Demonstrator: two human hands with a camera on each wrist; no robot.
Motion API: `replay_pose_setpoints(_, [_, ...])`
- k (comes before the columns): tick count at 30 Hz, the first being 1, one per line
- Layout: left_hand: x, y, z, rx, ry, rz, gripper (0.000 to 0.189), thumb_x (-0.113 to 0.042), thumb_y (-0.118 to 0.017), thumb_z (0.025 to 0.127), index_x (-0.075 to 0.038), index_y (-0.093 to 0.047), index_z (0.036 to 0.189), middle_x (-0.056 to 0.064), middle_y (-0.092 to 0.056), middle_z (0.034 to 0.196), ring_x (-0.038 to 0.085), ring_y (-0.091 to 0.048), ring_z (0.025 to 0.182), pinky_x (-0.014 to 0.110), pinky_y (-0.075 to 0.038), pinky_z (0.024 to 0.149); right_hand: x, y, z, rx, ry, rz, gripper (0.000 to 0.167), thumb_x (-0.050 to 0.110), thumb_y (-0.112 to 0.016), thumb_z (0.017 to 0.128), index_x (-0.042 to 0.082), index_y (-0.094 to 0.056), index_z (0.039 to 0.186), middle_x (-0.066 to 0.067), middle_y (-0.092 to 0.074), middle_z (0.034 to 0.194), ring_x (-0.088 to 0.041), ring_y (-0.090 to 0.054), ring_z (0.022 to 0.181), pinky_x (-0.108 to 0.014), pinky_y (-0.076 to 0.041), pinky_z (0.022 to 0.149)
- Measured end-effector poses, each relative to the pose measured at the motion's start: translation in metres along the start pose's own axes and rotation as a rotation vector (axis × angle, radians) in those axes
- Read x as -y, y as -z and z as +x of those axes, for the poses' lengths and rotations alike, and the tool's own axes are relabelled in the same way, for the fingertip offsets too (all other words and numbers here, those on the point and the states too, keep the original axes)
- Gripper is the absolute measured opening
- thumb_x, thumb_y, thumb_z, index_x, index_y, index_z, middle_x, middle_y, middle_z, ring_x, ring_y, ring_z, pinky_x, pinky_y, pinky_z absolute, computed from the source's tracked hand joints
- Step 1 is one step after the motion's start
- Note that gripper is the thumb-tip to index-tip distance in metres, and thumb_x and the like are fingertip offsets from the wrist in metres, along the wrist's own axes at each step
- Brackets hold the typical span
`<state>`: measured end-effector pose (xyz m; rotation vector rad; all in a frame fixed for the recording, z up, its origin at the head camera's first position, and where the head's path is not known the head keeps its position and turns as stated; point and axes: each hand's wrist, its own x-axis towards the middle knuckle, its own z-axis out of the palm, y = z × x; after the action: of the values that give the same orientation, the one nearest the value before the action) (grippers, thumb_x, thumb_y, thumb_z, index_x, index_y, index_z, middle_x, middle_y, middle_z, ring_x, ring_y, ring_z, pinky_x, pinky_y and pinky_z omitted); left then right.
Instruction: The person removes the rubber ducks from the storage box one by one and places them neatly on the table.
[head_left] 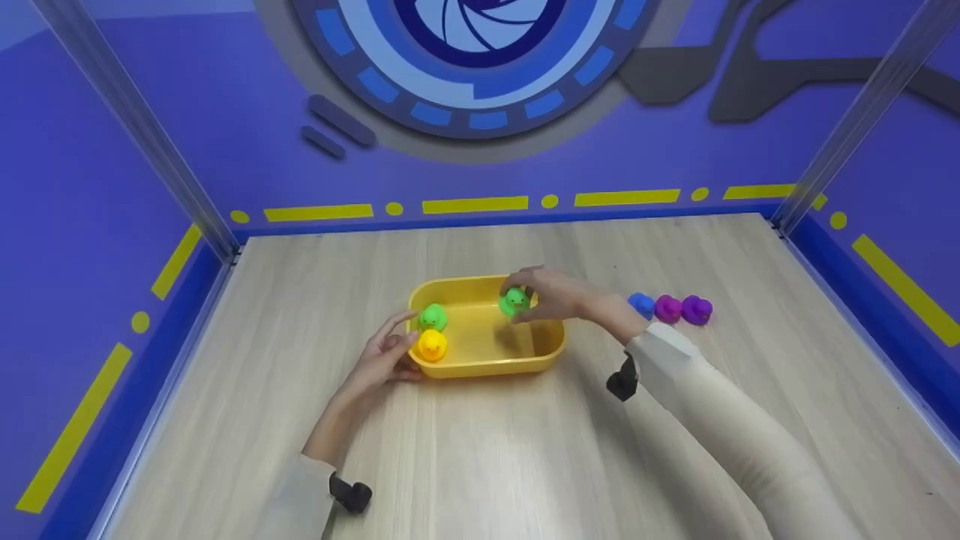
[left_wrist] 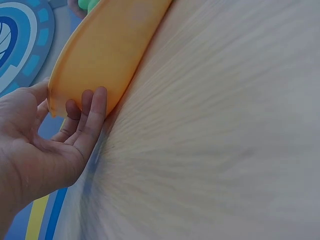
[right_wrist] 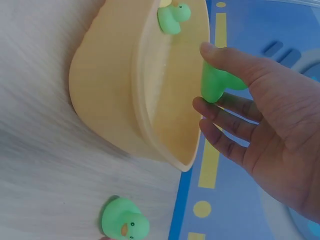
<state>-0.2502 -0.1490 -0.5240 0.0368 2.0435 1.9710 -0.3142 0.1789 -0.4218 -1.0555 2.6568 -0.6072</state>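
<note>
Above the wood-grain bench [head_left: 465, 450], a green toy duck [head_left: 514, 301] is pinched in the partly closed right hand [head_left: 553, 294] over the right end of the yellow tub [head_left: 486, 368] and is best lowered before release, the tub's left end steadied by relaxed fingers of the left hand [head_left: 384, 355].

Soft glare whitens the table [head_left: 487, 465]; the left wrist view is dim (and seemingly smeared).
</note>
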Motion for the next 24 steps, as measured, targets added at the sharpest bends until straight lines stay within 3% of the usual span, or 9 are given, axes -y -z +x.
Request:
replay_pose_setpoints(10, [-0.001, 0.001, 0.000, 0.020, -0.007, 0.026, 0.052, -0.035, -0.059, 0.105, -0.025, -0.042, 0.154, 0.004, -0.056, 0.093, 0.018, -0.065, 0.077, 0.036, -0.065, 0.073, -0.009, 0.018, -0.016, -0.072, 0.030, 0.009, 0.045, 0.026, -0.081, 0.090, 0.006, -0.066, 0.127, -0.013, -0.069, 0.122, -0.028, -0.062, 0.104, -0.048, -0.060, 0.092])
replay_pose_setpoints(16, [-0.001, 0.000, 0.000, 0.005, 0.001, 0.018, 0.051, -0.036, -0.060, 0.104, -0.029, -0.045, 0.152, 0.004, -0.056, 0.094, 0.018, -0.065, 0.077, 0.036, -0.065, 0.073, -0.016, 0.027, -0.027, -0.111, -0.021, 0.054, 0.044, 0.023, -0.083, 0.088, 0.009, -0.066, 0.126, -0.009, -0.069, 0.121, -0.026, -0.063, 0.106, -0.048, -0.060, 0.091])
replay_pose_setpoints(24, [0.001, 0.000, 0.000, -0.003, 0.006, 0.007, 0.051, -0.036, -0.060, 0.104, -0.028, -0.045, 0.152, 0.004, -0.057, 0.093, 0.017, -0.065, 0.077, 0.035, -0.065, 0.073, -0.029, 0.030, -0.042, -0.133, -0.026, 0.091, 0.045, 0.018, -0.083, 0.087, 0.006, -0.066, 0.127, -0.012, -0.069, 0.122, -0.029, -0.064, 0.106, -0.051, -0.060, 0.091])
